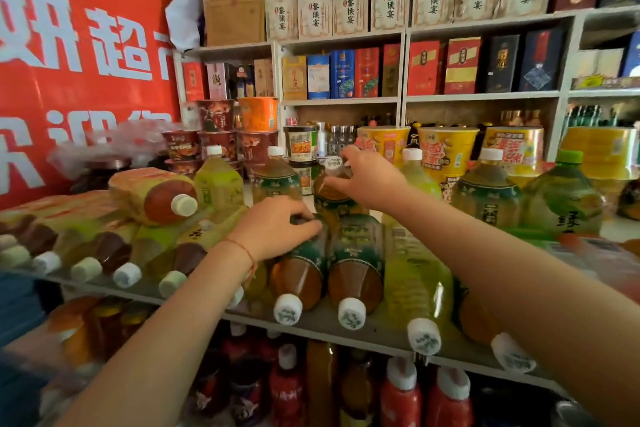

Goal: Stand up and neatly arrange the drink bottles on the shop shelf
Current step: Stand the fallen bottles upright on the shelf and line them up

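On the shop shelf (pixel 311 324), the right hand (pixel 363 177) is grasping an upright bottle (pixel 332 191) by its neck to seat it in the back row, while the left hand (pixel 277 225) is gripping a lying bottle (pixel 301 274), probably the next to be stood up.

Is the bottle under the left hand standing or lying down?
Lying down: the bottle rests on its side, white cap toward the shelf edge, left hand on it.
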